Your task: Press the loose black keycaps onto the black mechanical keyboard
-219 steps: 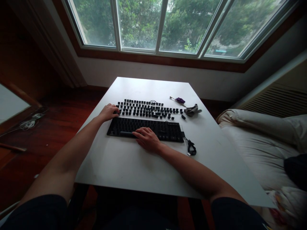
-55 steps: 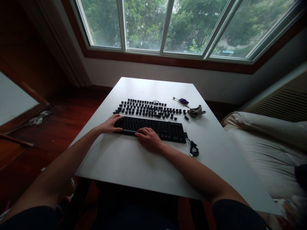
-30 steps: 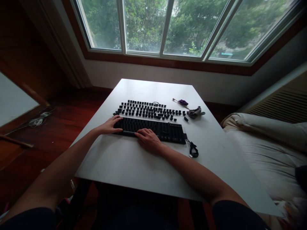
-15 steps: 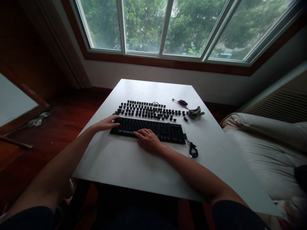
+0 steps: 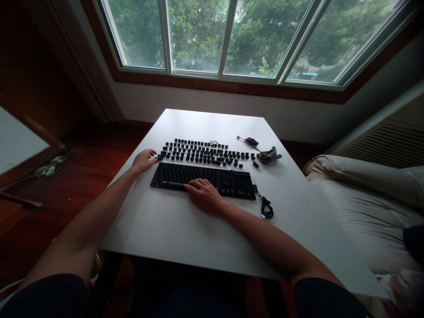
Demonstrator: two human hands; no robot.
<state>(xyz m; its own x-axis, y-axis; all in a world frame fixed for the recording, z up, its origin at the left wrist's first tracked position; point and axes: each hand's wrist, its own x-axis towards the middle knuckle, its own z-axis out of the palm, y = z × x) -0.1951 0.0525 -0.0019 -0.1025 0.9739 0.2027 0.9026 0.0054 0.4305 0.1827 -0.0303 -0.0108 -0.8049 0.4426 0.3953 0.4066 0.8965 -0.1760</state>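
A black keyboard (image 5: 195,174) lies on the white table (image 5: 159,229), most of its keycaps off. My right hand (image 5: 204,194) rests on its front edge, fingers closed around the right end of a dark pen-like stick (image 5: 174,184) that points left. What the covered end of the stick looks like is hidden. Left of the keyboard's back corner, my left hand (image 5: 144,160) hovers low with fingers apart and slightly curled. Its fingertips are close to black keycaps (image 5: 160,157) at the left end of several loose rows; I cannot tell whether they touch.
Rows of loose keycaps (image 5: 188,150) spread behind the keyboard, with a small wire piece (image 5: 214,144) among them. To the right lie a purple-headed brush (image 5: 251,141), a crumpled grey cloth (image 5: 269,155) and the coiled cable (image 5: 266,208). A padded seat (image 5: 357,198) stands beside the table.
My left hand has come off the keyboard's left end and moved left and away from me, towards the loose keycaps. The right hand and the stick have stayed in place.
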